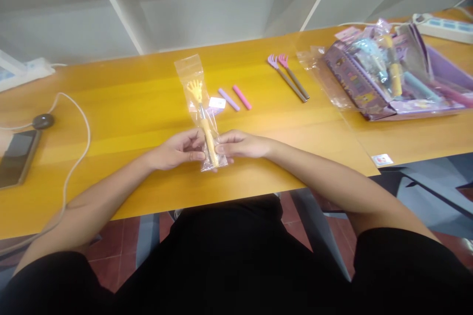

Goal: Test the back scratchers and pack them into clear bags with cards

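Note:
Between my two hands is a yellow hand-shaped back scratcher (207,130) inside a clear plastic bag (187,66). My left hand (181,147) pinches the lower left edge of the bag. From the other side my right hand (242,144) grips the bag around the scratcher's handle. Just beyond lie a purple tube (229,99) and a pink tube (242,97), beside a white label (217,103). Farther right, a purple-headed scratcher (286,78) and a pink-headed scratcher (294,77) rest side by side, their metal rods bare.
A purple patterned display box (360,83) at the right holds several bagged scratchers. On the left are a phone-like dark device (18,157), a round black object (43,121) and a white cable (88,133). White power strips (447,27) and shelving (210,10) stand behind the wooden table (129,108).

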Action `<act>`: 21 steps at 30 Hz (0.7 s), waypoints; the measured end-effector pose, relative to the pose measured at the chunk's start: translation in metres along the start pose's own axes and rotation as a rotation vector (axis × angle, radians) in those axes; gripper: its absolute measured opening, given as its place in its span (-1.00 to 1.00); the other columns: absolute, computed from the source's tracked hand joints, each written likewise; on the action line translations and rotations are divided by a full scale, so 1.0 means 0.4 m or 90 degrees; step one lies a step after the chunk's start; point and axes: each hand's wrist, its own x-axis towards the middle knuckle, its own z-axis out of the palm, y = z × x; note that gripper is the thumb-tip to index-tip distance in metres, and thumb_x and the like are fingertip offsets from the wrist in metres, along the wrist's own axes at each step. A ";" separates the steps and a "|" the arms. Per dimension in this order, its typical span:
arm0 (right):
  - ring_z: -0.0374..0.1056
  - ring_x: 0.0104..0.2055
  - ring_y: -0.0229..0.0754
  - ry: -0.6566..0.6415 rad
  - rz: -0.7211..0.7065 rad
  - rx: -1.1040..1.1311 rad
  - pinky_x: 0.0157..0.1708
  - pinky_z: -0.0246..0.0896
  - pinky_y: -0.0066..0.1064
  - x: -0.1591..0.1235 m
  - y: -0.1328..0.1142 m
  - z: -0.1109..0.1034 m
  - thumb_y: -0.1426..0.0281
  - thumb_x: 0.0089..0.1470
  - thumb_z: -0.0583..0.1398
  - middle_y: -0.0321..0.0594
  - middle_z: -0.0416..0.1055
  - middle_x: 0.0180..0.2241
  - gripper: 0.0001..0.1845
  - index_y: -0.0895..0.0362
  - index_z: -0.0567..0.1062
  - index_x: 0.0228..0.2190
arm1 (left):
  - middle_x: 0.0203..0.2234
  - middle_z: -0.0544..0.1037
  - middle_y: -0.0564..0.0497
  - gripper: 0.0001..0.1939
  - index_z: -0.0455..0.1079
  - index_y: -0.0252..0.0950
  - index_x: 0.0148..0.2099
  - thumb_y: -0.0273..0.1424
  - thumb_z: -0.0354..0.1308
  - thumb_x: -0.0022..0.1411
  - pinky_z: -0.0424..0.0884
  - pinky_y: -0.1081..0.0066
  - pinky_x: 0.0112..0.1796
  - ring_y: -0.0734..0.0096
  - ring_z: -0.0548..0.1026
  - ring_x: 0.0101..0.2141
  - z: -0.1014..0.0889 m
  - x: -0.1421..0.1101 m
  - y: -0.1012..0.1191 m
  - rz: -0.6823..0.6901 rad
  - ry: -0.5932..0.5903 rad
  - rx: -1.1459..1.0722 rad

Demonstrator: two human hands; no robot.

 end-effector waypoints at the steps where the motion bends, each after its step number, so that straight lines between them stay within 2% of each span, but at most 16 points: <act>1: 0.31 -0.39 -0.37 0.001 -0.001 -0.001 -0.40 0.25 -0.51 0.000 -0.001 0.001 0.10 0.55 0.34 -0.23 0.57 -0.34 -0.56 0.25 0.63 -0.19 | -0.37 0.43 0.12 -0.44 0.14 -0.21 -0.27 -0.18 0.51 0.43 0.49 0.45 -0.30 0.47 0.51 -0.34 0.000 -0.001 0.001 -0.004 -0.003 -0.003; 7: 0.30 -0.40 -0.37 0.025 -0.013 -0.021 -0.39 0.26 -0.50 0.001 0.012 -0.002 0.07 0.54 0.35 -0.25 0.54 -0.36 -0.54 0.25 0.65 -0.20 | -0.36 0.53 0.07 -0.51 0.22 -0.23 -0.24 -0.22 0.51 0.44 0.58 0.42 -0.26 0.39 0.63 -0.31 -0.003 -0.005 -0.006 -0.010 -0.002 -0.019; 10: 0.30 -0.38 -0.38 0.083 -0.043 -0.043 -0.32 0.30 -0.50 0.000 0.021 -0.015 0.01 0.53 0.34 -0.29 0.52 -0.33 -0.52 0.21 0.65 -0.18 | -0.22 0.58 0.03 -0.62 0.36 -0.22 -0.07 -0.24 0.53 0.43 0.62 0.47 -0.20 0.43 0.65 -0.24 -0.013 0.002 -0.024 0.027 0.061 -0.024; 13: 0.34 -0.29 -0.36 0.106 -0.055 -0.087 -0.18 0.37 -0.47 -0.004 0.013 -0.022 0.03 0.50 0.38 -0.26 0.53 -0.22 -0.55 0.19 0.67 -0.20 | -0.04 0.57 0.01 -0.58 0.38 -0.13 0.11 -0.15 0.51 0.45 0.67 0.47 -0.18 0.44 0.65 -0.20 -0.021 0.013 -0.042 0.057 0.147 -0.039; 15: 0.41 -0.17 -0.31 0.084 -0.050 -0.125 -0.05 0.42 -0.41 -0.006 0.000 -0.016 0.06 0.48 0.40 -0.18 0.55 -0.11 -0.57 0.19 0.69 -0.22 | 0.02 0.58 -0.01 -0.55 0.38 -0.09 0.18 -0.09 0.48 0.46 0.70 0.43 -0.20 0.41 0.66 -0.20 -0.025 0.019 -0.048 0.059 0.182 -0.048; 18: 0.47 0.04 -0.19 0.003 -0.050 -0.200 0.14 0.44 -0.30 -0.002 -0.014 0.007 0.10 0.52 0.35 -0.09 0.55 0.03 -0.60 0.19 0.70 -0.21 | -0.02 0.62 0.00 -0.45 0.36 -0.02 0.27 -0.07 0.51 0.42 0.70 0.40 -0.22 0.37 0.67 -0.21 -0.029 0.023 -0.043 0.066 0.245 -0.072; 21: 0.46 0.01 -0.20 -0.070 -0.043 -0.293 0.13 0.42 -0.27 0.006 -0.009 0.023 0.08 0.57 0.29 -0.10 0.56 -0.04 -0.53 0.19 0.63 -0.28 | -0.15 0.63 0.03 -0.42 0.40 -0.04 0.25 -0.10 0.58 0.36 0.66 0.42 -0.24 0.40 0.62 -0.28 -0.033 0.024 -0.032 0.077 0.341 -0.083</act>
